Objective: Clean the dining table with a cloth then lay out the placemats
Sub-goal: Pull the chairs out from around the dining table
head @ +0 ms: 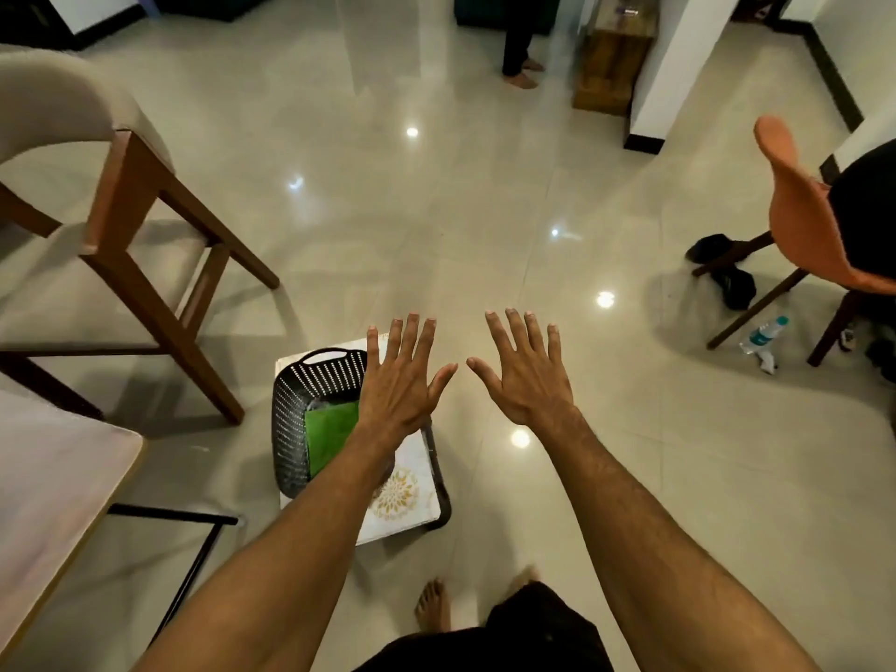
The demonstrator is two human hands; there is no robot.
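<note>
From the head camera, both arms reach out over a shiny tiled floor (388, 211). The left hand (405, 380) and the right hand (526, 375) are in the middle of the frame, backs up, fingers spread wide. They hold nothing. The two thumbs point at each other and do not touch.

Under the left hand, low in the middle, a black basket (296, 405) with little holes sits on the floor. A folded green cloth (327, 436) lies inside it. White placemats (405, 497) with a gold flower print lie under the basket, partly hidden by the left arm.

At the lower left edge is a corner of the dining table (53, 472), pale on top. Above it, in the upper left, stands a chair (121, 196) with wooden legs and a pale back. At the right edge is an orange chair (795, 196), and a water bottle (763, 334) lies on the floor by its legs. A bare foot (431, 606) shows at the bottom of the frame. At the top, another person's bare feet (521, 72) stand far off.
</note>
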